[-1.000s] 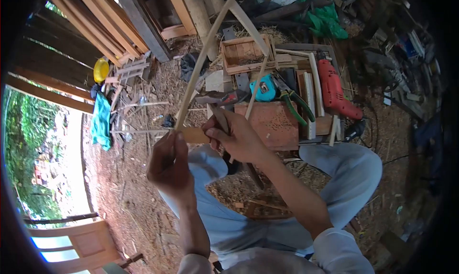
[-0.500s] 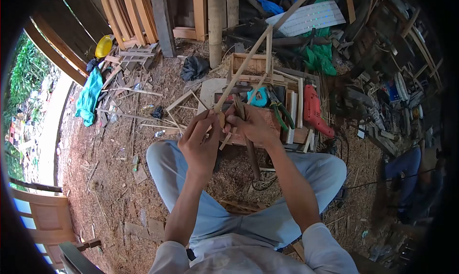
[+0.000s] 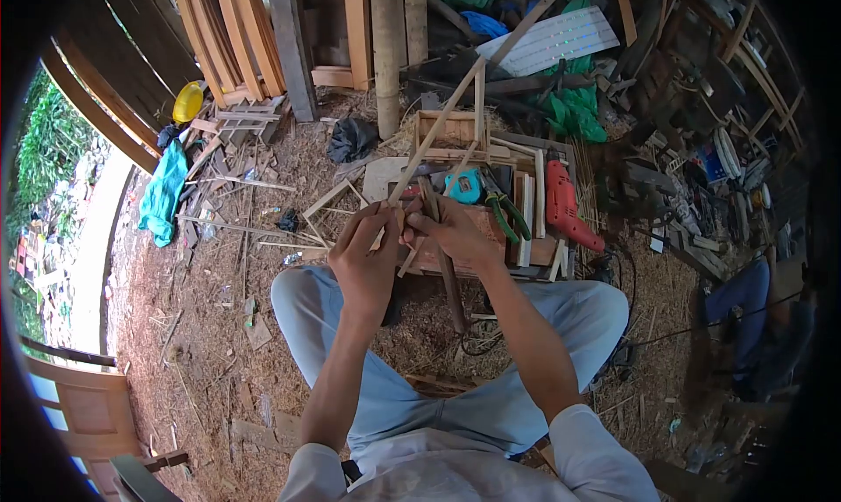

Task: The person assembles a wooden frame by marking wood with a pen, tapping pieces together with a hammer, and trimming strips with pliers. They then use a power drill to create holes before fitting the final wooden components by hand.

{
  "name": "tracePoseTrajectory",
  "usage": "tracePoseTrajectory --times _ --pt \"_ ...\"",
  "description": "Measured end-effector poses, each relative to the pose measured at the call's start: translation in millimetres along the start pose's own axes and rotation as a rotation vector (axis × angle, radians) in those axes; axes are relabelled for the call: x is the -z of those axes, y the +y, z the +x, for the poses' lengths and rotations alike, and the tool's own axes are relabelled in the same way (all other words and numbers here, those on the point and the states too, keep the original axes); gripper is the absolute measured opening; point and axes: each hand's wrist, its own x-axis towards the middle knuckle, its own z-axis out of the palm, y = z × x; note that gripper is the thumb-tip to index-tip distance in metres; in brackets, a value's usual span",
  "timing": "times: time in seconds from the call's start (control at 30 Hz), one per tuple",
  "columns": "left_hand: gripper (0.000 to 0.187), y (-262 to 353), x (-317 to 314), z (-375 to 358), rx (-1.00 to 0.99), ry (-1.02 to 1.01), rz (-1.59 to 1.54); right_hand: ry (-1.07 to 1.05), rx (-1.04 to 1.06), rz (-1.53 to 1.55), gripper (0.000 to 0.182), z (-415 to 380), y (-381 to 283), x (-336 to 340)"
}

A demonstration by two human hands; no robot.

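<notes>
My left hand is closed around the lower end of a long thin wooden strip, which slants up and away to the right. Close against it, my right hand has its fingertips pinched together; anything tiny between them is hidden. A hammer is tucked in the right hand, its dark handle hanging down below the palm. Just beyond the hands lie a teal tape measure and green-handled pliers. To their right rests a red power drill.
A small wooden box frame stands past the hands. Loose strips and sawdust cover the ground. A black plastic bag and bamboo post are ahead; a teal sack lies left. A cable trails right.
The view has shifted slightly. Both hands stay together at the strip's lower end, and the hammer handle has tilted a little to the left.
</notes>
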Motion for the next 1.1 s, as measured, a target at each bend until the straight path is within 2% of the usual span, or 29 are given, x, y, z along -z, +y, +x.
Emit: tracePoseTrajectory --times 0.17,0.23,0.27,0.33,0.37,0.43,0.5,0.6,0.7,0.8,0.87,0.97,1.03,1.1 --pt "0.010 2.3 2.7 -0.1 -0.029 -0.014 0.044 0.026 0.006 0.114 0.012 -3.5 0.6 -0.7" --pt "0.011 0.0 1.7 -3.8 -0.045 -0.007 0.043 0.253 -0.056 -0.170 0.015 -9.0 -12.6 -3.0" --pt "0.011 -0.6 0.8 -4.4 -0.057 0.004 0.041 0.251 -0.054 -0.170 0.015 -12.6 -16.7 -2.9" --pt "0.012 5.6 -1.8 -3.7 -0.049 0.029 0.031 0.508 -0.075 -0.504 0.014 -22.1 -24.5 -0.5" --pt "0.014 7.7 -2.0 -5.2 -0.039 0.045 0.022 0.499 -0.081 -0.511 0.014 -27.2 -28.7 2.0" --pt "0.014 7.1 -3.8 -5.7 -0.057 0.066 0.030 0.435 0.162 -0.657 0.018 -34.6 -41.6 2.0" --pt "0.014 8.0 -4.2 -9.9 -0.071 0.088 0.036 0.399 0.163 -0.656 0.018 -43.1 -68.7 -18.3" --pt "0.020 8.2 -7.2 -18.9 0.010 0.037 0.017 0.314 0.152 -0.680 0.017 -46.5 -97.7 -42.2" --pt "0.030 -2.1 -19.0 -29.4 0.085 0.149 -0.139 0.239 0.084 -0.762 0.013 -41.5 -109.0 -50.1" --pt "0.037 -4.9 -26.8 -33.0 0.035 0.246 -0.259 0.225 -0.016 -0.905 0.013 -38.2 -120.6 -55.3" --pt "0.038 0.0 -25.8 -31.3 -0.065 0.225 -0.239 0.230 -0.072 -0.995 0.015 -36.1 -120.8 -54.9" --pt "0.039 1.2 -24.0 -30.0 -0.052 0.153 -0.189 0.194 0.010 -0.997 0.016 -32.0 -119.0 -53.6" --pt "0.038 0.4 -23.5 -29.0 -0.024 0.145 -0.204 0.174 -0.002 -1.240 0.016 -28.8 -130.1 -63.8" --pt "0.037 -1.7 -24.8 -26.0 -0.006 0.139 -0.219 0.154 0.009 -1.279 0.016 -24.1 -132.2 -66.4"
